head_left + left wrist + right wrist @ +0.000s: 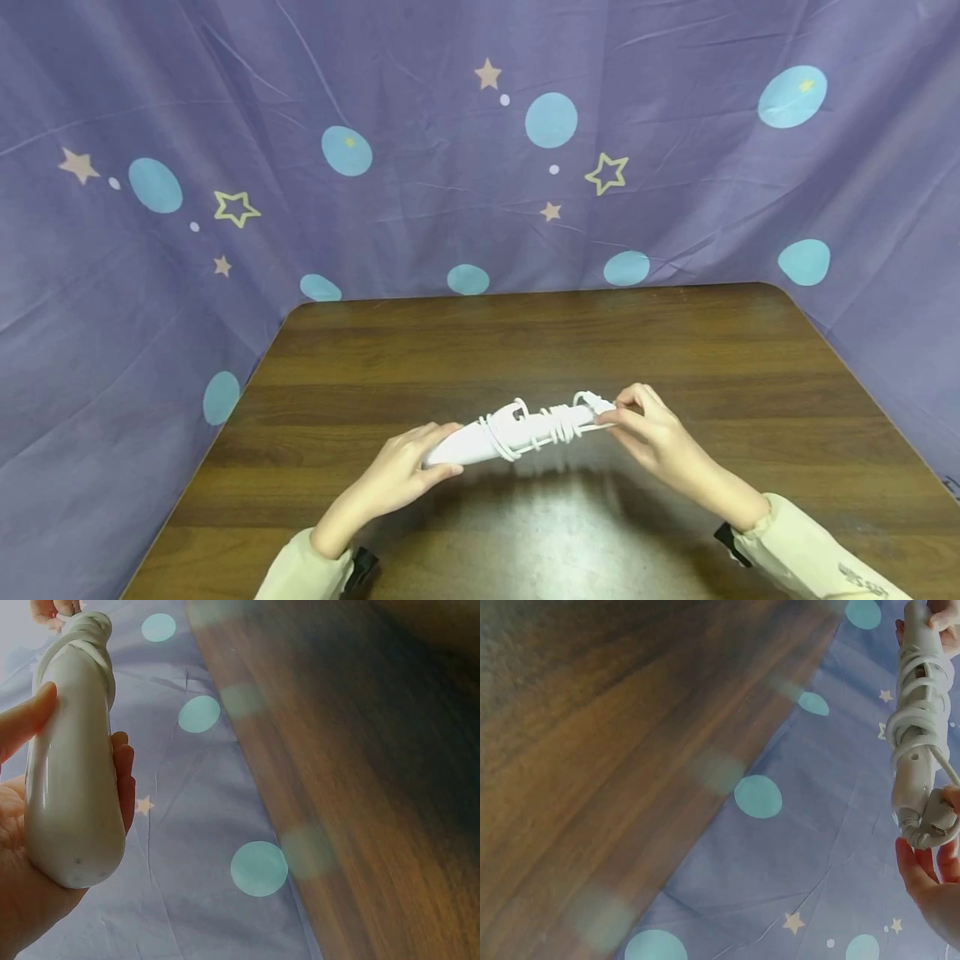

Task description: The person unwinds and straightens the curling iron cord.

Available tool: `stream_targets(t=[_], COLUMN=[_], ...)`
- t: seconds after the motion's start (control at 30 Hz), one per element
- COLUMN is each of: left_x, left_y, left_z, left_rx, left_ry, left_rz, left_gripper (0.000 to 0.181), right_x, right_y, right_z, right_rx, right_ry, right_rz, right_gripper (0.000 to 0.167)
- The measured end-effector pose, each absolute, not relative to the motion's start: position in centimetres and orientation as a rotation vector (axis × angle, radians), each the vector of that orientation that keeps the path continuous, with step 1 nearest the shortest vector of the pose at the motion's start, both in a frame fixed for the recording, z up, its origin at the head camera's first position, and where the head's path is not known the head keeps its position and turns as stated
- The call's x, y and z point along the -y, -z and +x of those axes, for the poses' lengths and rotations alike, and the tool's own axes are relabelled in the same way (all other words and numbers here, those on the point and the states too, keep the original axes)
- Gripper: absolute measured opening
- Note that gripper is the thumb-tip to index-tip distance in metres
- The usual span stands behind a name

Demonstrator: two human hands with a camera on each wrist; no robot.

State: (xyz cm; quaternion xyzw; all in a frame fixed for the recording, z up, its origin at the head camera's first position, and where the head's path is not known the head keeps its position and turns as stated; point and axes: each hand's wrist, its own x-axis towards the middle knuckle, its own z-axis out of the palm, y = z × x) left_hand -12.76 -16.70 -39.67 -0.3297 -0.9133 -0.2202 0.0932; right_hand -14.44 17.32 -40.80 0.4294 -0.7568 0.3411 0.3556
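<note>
A long white corded appliance (467,444), shaped like a curling iron, is held aloft, tilted with its right end higher. Its white cord (562,423) is wound in several turns round the middle and the narrower end. My left hand (401,471) grips the thick rounded end, thumb along one side and fingers on the other, as the left wrist view shows. At the narrow end my right hand (654,435) pinches the plug (937,814) and the cord beside it between thumb and fingers. Part of the right hand lies outside the right wrist view.
Beneath both hands is a brown wooden table (420,350) with rounded far corners. A purple curtain (450,208) with stars and blue spots hangs behind it and along both sides. Pale sleeves (303,571) cover the forearms.
</note>
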Motion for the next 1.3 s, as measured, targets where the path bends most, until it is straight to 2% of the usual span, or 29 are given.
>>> stream_targets(t=[0.37,0.53,0.7,0.77,0.83,1.07,1.3], left_x=[16.6,16.5,16.4,16.3,16.4,16.4,16.3], left_y=[39.4,39.2,39.1,39.2,39.3,39.4,39.4], left_z=[-12.8,-12.8,-12.8,-12.8,-12.7,-12.8,-12.7], left_rx=[2.710,2.692,2.676,2.672,2.668,2.653,2.644], left_ry=[0.604,0.581,0.582,0.597,0.607,0.630,0.619], left_rz=[-0.966,-0.998,-1.054,-1.072,-1.084,-1.113,-1.135], left_gripper=[0.044,0.044,0.043,0.043,0.043,0.043,0.043], right_x=[-17.5,-17.4,-17.7,-18.0,-18.3,-19.9,-20.3], right_y=[41.0,40.9,40.8,40.5,40.2,38.7,38.6], right_z=[-14.7,-14.8,-15.0,-14.9,-14.8,-14.7,-14.6], right_rx=[2.090,2.126,2.175,2.241,2.332,2.616,2.610], right_ry=[-0.826,-0.800,-0.920,-0.997,-1.101,-1.455,-1.509], right_rz=[1.034,1.085,1.161,1.182,1.206,1.318,1.356], right_gripper=[0.030,0.031,0.006,0.022,0.030,0.030,0.030])
